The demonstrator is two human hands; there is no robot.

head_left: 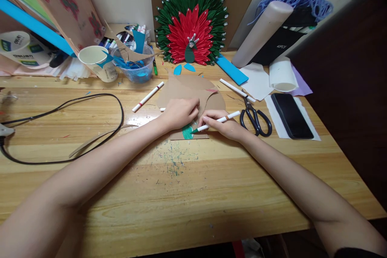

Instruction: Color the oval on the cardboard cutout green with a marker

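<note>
A brown cardboard cutout (pixel 184 84) with a rounded top lies flat on the wooden table. My left hand (pixel 179 113) rests on it with curled fingers; what is inside them, if anything, is hidden. Between my right hand's (pixel 222 123) thumb and fingers is a white marker pen (pixel 204 127), its green tip touching the edge of a green coloured patch (pixel 188 131) low on the cardboard. A white pen end (pixel 162 109) pokes out beside my left hand, the remainder covered.
Loose markers (pixel 148 96) flank the cardboard. Black-handled scissors (pixel 255 119) and a phone (pixel 292 115) lie to the right. Behind stand a red and green peacock craft (pixel 190 24), a paper cup (pixel 98 64) and a plastic tub (pixel 134 70). A black cable (pixel 121 109) loops at left.
</note>
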